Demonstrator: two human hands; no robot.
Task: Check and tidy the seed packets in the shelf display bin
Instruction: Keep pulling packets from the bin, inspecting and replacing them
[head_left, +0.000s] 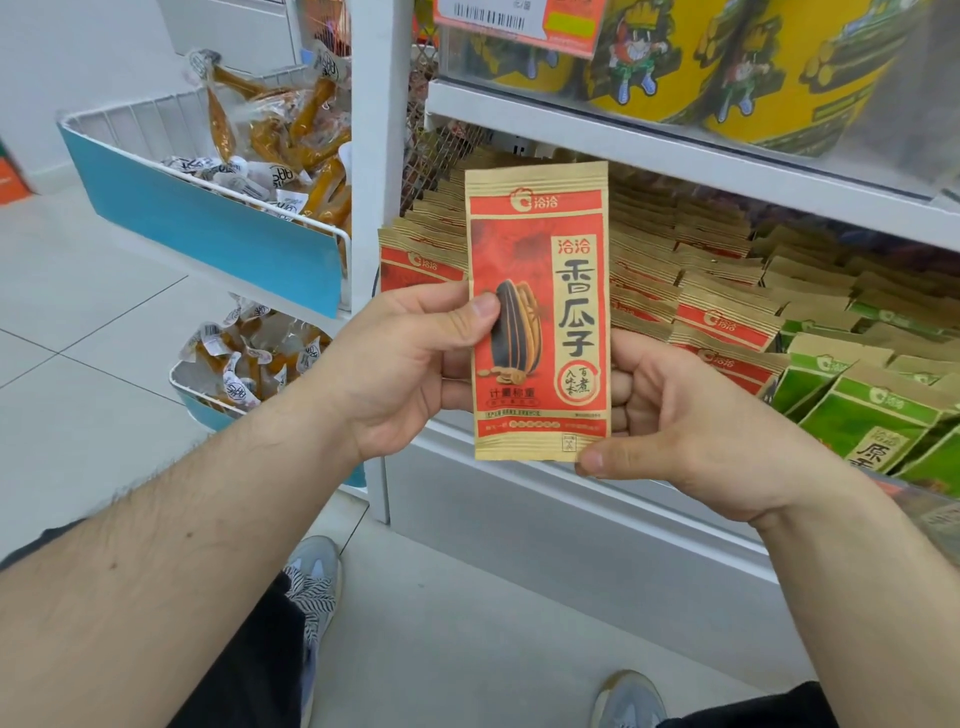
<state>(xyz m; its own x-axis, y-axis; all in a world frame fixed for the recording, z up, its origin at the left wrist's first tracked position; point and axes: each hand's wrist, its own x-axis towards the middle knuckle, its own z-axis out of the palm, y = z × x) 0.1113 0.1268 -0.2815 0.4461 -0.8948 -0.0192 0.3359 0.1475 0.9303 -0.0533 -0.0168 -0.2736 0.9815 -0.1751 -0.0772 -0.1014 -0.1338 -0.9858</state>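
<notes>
I hold one red and tan seed packet (540, 312) upright in front of the shelf, its printed face toward me. My left hand (405, 358) pinches its left edge, thumb on the front. My right hand (680, 421) grips the lower right corner, thumb at the bottom edge and fingers curled behind. Behind it, the shelf display bin (519, 467) holds rows of matching red packets (722, 317) standing on edge, with green packets (883, 410) in rows to the right.
A shelf above carries yellow tubs (769, 67) behind a clear guard. To the left, two white wire baskets with blue fronts (208, 218) hold vacuum-packed snacks. A white upright post (376, 156) separates them. Grey floor tiles and my shoes (311, 566) lie below.
</notes>
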